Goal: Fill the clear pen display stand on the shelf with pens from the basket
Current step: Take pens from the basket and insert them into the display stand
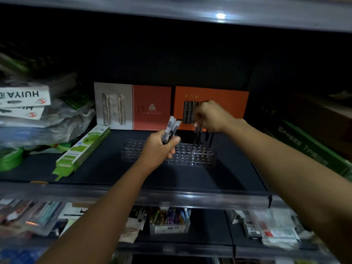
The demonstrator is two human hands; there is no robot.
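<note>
The left hand (162, 144) gripped spare pens (170, 128). The right hand (211, 116) pinched one pen (196, 134) above the stand's (133, 149) back-right holes; seating required vertical alignment.

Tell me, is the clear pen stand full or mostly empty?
Mostly empty: the clear pen stand has few dark pens at its back right; other holes look bare.

Both hands (left (162, 144), right (211, 116)) grip pens (172, 126) above stand (190, 153).
</note>
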